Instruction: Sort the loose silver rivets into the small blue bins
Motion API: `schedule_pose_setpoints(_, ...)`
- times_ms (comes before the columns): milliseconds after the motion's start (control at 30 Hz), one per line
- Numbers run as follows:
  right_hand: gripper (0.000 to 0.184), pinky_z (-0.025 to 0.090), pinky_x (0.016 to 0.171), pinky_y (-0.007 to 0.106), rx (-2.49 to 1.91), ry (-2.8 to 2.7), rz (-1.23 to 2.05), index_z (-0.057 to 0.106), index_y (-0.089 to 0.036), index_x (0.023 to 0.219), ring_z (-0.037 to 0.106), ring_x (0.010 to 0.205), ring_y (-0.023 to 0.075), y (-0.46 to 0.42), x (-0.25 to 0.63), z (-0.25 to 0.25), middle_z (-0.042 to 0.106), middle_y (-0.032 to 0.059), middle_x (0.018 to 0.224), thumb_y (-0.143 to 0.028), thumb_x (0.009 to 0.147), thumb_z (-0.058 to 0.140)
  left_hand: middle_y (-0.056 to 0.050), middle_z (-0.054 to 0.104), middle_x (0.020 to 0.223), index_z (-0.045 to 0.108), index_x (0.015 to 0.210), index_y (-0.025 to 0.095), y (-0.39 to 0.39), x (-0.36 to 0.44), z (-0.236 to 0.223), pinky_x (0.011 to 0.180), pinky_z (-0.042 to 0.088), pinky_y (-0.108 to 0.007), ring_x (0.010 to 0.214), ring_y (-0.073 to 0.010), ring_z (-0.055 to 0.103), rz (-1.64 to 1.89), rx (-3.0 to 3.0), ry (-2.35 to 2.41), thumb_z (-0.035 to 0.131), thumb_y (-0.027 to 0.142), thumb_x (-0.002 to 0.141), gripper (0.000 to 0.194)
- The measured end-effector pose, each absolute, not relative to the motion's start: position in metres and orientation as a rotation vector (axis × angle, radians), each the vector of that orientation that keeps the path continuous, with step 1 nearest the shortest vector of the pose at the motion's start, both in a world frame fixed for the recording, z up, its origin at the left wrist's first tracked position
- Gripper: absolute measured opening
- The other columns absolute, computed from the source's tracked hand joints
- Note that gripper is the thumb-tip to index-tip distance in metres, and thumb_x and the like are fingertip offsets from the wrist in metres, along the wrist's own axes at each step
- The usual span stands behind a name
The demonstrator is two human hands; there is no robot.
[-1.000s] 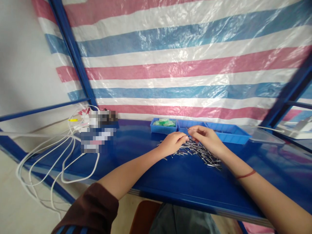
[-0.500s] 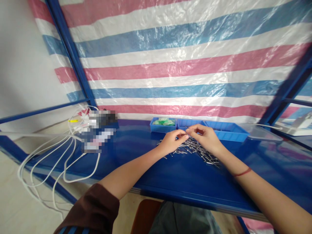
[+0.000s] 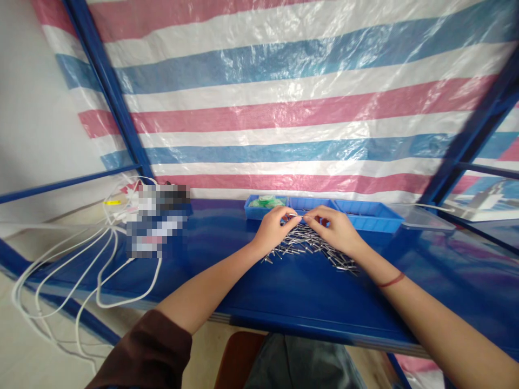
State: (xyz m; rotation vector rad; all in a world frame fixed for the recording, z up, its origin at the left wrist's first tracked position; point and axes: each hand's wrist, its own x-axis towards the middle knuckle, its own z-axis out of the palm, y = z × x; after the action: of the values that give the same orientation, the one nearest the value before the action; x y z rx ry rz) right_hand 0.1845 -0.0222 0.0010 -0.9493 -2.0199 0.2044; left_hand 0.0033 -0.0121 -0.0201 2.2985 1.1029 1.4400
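My left hand [image 3: 274, 229] is closed in a pinch on a thin silver metal pin [image 3: 292, 215], which looks like a blind rivet. Facing it, my right hand [image 3: 334, 229] pinches with thumb and forefinger at the right end of that pin; the fingertips nearly meet. Both hands are raised just over a loose pile of similar metal pins [image 3: 304, 240] on the blue tabletop [image 3: 292, 297]. The hands hide part of the pile's back edge.
Behind the hands stand a blue bin [image 3: 253, 213] with green-and-white packets, a middle blue bin [image 3: 312, 203] with some pins, and a longer blue bin [image 3: 375, 222]. A clear lid [image 3: 425, 217] lies rightward. White cables [image 3: 113, 265] hang over the left edge.
The view has shifted slightly, so the scene sits farther left. My hands have drawn a little apart at the fingertips, and the pin now shows between them.
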Motion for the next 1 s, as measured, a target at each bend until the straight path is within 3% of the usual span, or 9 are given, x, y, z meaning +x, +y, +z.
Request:
schedule_pose_setpoints(133, 0.027, 0.043, 0.064, 0.029, -1.234, -1.814, 0.082, 0.067, -0.016, 0.076, 0.059, 0.069, 0.0183, -0.007, 0.207, 0.003, 0.068, 0.0071, 0.077, -0.035, 0.081, 0.049, -0.003, 0.064, 0.086, 0.059, 0.104, 0.018, -0.008, -0.002, -0.02, 0.075, 0.047, -0.029, 0.077, -0.0148, 0.059, 1.273, 2.441, 1.175, 0.053, 0.036, 0.085, 0.026)
schedule_pose_setpoints(267, 0.028, 0.041, 0.065, 0.031, -1.596, -1.565, -0.246, 0.068, -0.015, 0.077, 0.061, 0.07, 0.022, 0.006, 0.247, 0.005, 0.068, 0.0096, 0.076, -0.032, 0.079, 0.046, -0.004, 0.065, 0.091, 0.065, 0.092, 0.019, -0.007, -0.008, -0.018, 0.082, 0.045, -0.031, 0.087, -0.0171, 0.059, 1.064, 2.722, 1.2, 0.048, 0.026, 0.087, 0.019)
schedule_pose_setpoints(467, 0.034, 0.042, 0.067, 0.037, -2.017, -1.648, -0.354, 0.071, -0.017, 0.087, 0.061, 0.084, 0.0304, 0.012, 0.274, -0.002, 0.068, 0.0145, 0.087, -0.038, 0.078, 0.045, -0.004, 0.066, 0.098, 0.068, 0.094, 0.022, -0.009, -0.012, -0.019, 0.083, 0.043, -0.033, 0.09, -0.0182, 0.057, 0.75, 2.854, 1.213, 0.049, 0.025, 0.085, 0.021)
schedule_pose_setpoints(600, 0.034, 0.043, 0.07, 0.035, -1.888, -1.62, -0.372, 0.07, -0.018, 0.092, 0.062, 0.085, 0.0284, 0.009, 0.268, 0.002, 0.069, 0.0113, 0.087, -0.037, 0.078, 0.045, -0.003, 0.065, 0.1, 0.068, 0.096, 0.025, -0.014, -0.009, -0.02, 0.083, 0.042, -0.034, 0.094, -0.0198, 0.056, 0.627, 2.844, 1.197, 0.05, 0.037, 0.086, 0.024)
schedule_pose_setpoints(733, 0.03, 0.043, 0.069, 0.033, -1.703, -1.568, -0.211, 0.07, -0.018, 0.085, 0.063, 0.078, 0.0253, 0.008, 0.262, 0.008, 0.07, 0.0089, 0.081, -0.034, 0.077, 0.046, -0.003, 0.066, 0.091, 0.07, 0.085, 0.023, -0.017, -0.003, -0.022, 0.08, 0.041, -0.031, 0.088, -0.018, 0.057, 0.635, 2.821, 1.183, 0.051, 0.032, 0.086, 0.021)
schedule_pose_setpoints(867, 0.028, 0.045, 0.068, 0.035, -1.561, -1.636, -0.041, 0.07, -0.016, 0.079, 0.063, 0.071, 0.0237, 0.007, 0.254, 0.008, 0.07, 0.009, 0.077, -0.033, 0.075, 0.049, -0.003, 0.066, 0.09, 0.068, 0.079, 0.021, -0.018, 0.0, -0.021, 0.079, 0.041, -0.031, 0.087, -0.0185, 0.057, 0.807, 2.76, 1.229, 0.052, 0.03, 0.084, 0.019)
schedule_pose_setpoints(1000, 0.025, 0.048, 0.071, 0.034, -1.243, -1.849, 0.366, 0.07, -0.015, 0.081, 0.063, 0.074, 0.0201, 0.0, 0.231, 0.005, 0.071, 0.0076, 0.081, -0.033, 0.073, 0.055, -0.002, 0.067, 0.085, 0.066, 0.084, 0.02, -0.014, 0.0, -0.018, 0.074, 0.044, -0.027, 0.079, -0.0152, 0.06, 1.084, 2.438, 1.137, 0.051, 0.031, 0.085, 0.019)
